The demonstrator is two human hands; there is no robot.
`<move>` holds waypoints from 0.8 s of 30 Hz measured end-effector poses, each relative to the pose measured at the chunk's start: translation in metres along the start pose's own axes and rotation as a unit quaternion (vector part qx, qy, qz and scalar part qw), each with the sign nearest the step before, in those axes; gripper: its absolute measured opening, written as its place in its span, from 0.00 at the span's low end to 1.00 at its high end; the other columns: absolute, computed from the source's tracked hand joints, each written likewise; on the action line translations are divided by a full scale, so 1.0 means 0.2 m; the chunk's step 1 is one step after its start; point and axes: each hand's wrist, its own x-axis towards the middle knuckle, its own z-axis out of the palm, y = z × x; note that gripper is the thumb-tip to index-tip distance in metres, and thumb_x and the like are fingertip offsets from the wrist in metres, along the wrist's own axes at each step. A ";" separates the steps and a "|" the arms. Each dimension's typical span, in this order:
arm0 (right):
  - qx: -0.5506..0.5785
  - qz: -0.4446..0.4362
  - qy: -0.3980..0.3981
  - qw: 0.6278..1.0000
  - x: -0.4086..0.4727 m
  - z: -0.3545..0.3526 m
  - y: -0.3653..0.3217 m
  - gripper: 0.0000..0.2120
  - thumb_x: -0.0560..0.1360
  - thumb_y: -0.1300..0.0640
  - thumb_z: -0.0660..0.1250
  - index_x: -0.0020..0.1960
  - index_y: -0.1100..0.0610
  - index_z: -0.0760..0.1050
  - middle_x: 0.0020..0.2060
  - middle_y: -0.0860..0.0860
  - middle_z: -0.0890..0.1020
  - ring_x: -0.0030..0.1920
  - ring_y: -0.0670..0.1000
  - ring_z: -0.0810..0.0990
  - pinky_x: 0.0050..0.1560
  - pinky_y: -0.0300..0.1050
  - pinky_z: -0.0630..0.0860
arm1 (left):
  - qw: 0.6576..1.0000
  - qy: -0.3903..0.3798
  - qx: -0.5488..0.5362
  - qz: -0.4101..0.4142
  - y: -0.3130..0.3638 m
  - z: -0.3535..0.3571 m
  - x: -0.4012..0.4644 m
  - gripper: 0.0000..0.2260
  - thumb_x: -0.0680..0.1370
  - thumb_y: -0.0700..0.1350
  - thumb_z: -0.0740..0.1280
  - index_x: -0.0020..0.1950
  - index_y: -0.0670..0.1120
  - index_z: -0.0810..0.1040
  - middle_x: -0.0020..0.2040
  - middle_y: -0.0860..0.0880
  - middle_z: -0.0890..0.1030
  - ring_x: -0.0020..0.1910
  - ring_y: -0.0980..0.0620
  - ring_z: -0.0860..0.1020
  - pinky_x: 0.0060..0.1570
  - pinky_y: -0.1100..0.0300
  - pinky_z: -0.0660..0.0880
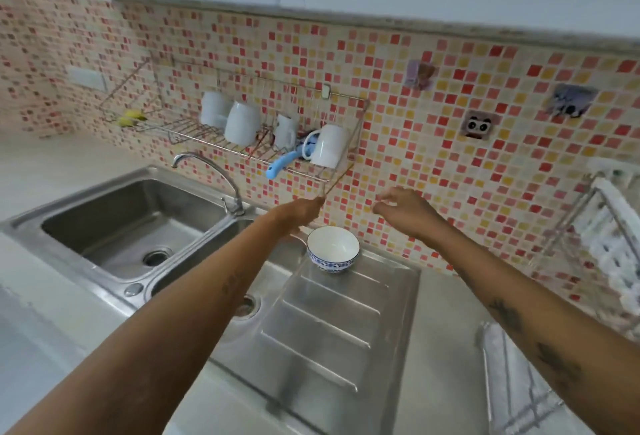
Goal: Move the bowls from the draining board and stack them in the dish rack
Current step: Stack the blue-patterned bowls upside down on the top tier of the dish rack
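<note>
At centre frame we see one blue-patterned white bowl (333, 250) standing upright, mouth up and empty, at the far end of the steel draining board (322, 337). Above it, the wall-mounted wire dish rack (194, 129) holds four white mugs (242, 123) and a blue-handled utensil (282, 162). Our left hand (304, 210) is blurred, so we cannot tell its grip; our right hand (403, 207) hovers loosely curled, holding nothing.
</note>
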 end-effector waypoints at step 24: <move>0.397 0.353 -0.051 0.846 0.93 1.03 0.71 0.23 0.74 0.57 0.65 0.68 0.48 0.66 0.61 0.55 0.72 0.60 0.61 0.73 0.59 0.63 0.75 | 0.911 -0.076 -0.361 -0.183 -0.65 0.31 1.07 0.22 0.80 0.48 0.64 0.72 0.46 0.63 0.64 0.39 0.68 0.48 0.41 0.73 0.49 0.44 0.72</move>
